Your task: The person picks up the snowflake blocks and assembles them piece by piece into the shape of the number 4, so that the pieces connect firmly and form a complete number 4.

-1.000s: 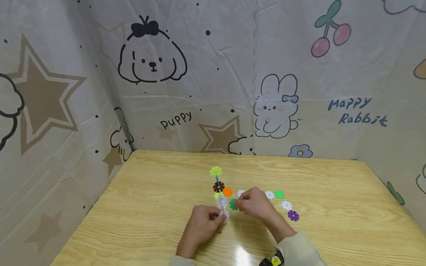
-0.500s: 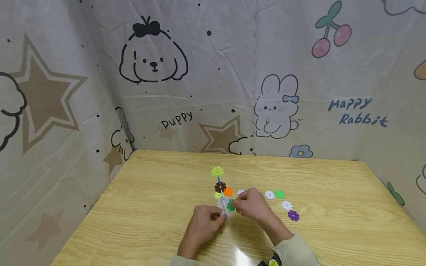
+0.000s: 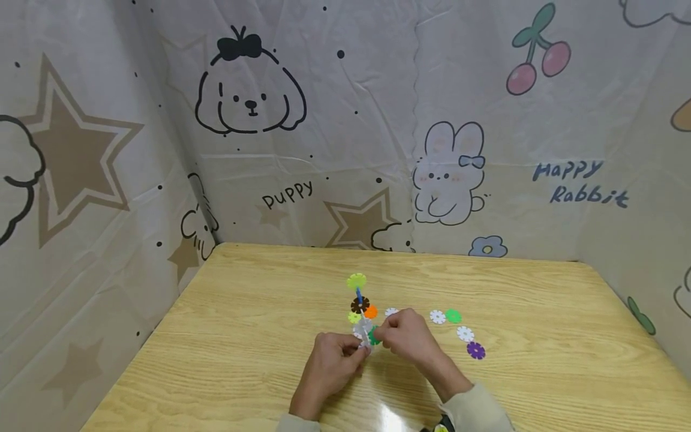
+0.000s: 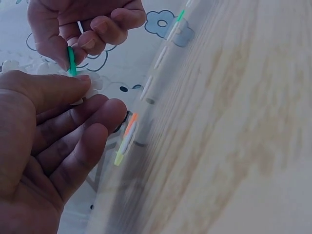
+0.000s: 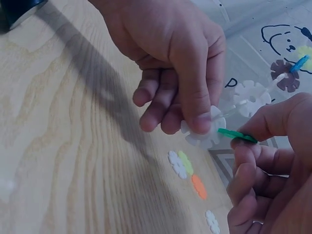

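My left hand [image 3: 330, 367] pinches the near white snowflake disc [image 5: 202, 134] of a chain between thumb and fingers. From there the chain runs away from me through another white disc [image 5: 252, 97], a white piece seen edge-on, a brown disc [image 3: 360, 305] and a blue one [image 5: 299, 64] to a yellow-green disc [image 3: 356, 281] at its far end. A green snowflake disc [image 5: 237, 135] is pinched between the thumb and finger of my right hand [image 3: 411, 337]. Its edge is right at the rim of the near white disc, both held above the table.
On the wooden table [image 3: 243, 312] lie loose discs: orange [image 3: 370, 311], yellow [image 3: 354, 317], white [image 3: 438, 317], bright green [image 3: 453, 315] and purple [image 3: 476, 350], with several other white ones. A printed curtain [image 3: 367, 90] stands behind the table. A black object [image 3: 444, 425] shows by the right sleeve.
My right hand has brought the green disc left, up to the near white disc. The chain in my left hand has turned slightly and its far end has shifted right.
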Available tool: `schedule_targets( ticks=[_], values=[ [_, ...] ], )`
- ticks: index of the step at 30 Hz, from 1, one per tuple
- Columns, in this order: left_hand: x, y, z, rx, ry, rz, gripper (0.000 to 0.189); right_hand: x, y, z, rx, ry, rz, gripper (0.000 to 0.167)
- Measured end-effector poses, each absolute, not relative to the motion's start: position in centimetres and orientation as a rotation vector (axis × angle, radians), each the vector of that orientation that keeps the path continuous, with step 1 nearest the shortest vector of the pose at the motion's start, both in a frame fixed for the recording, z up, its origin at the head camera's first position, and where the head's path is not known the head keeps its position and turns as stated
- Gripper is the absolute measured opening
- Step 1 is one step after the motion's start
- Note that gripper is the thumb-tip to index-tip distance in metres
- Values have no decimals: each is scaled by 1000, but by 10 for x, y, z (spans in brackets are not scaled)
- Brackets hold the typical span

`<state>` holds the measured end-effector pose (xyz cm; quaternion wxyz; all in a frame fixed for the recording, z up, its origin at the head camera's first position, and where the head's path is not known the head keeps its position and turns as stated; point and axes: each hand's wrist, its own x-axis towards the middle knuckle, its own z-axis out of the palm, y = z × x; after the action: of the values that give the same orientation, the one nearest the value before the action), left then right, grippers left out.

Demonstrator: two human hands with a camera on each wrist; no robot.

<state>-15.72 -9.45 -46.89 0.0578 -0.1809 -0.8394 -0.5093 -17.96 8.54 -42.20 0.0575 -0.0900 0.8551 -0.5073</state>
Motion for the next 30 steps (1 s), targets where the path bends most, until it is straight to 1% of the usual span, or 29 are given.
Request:
schedule_targets(
  ticks=[6, 12, 14, 17, 21, 25, 30],
  values=[
    [-157, -95, -471, -554, -2513, -1545, 13, -180, 84, -426, -303, 2608, -1563, 20],
    [-158, -94, -472, -573, -2499, -1489, 17, -179, 80, -427, -357, 2639, -1577, 19],
    [-157, -94, -472, -565, -2487, -1497, 15, -179, 79, -427, -374, 2642, -1567, 19],
    [-157, -96, -472, -552, -2471, -1538, 11, -179, 78, -426, -362, 2601, -1577, 19],
    [-156, -101, -470, -535, -2486, -1557, 10, -178, 81, -425, -321, 2500, -1618, 20],
    [-156, -111, -469, -472, -2521, -1557, 11, -179, 85, -424, -310, 2480, -1609, 22],
    [-157, -121, -469, -393, -2520, -1605, 13, -183, 88, -423, -298, 2514, -1564, 19]
  ],
)
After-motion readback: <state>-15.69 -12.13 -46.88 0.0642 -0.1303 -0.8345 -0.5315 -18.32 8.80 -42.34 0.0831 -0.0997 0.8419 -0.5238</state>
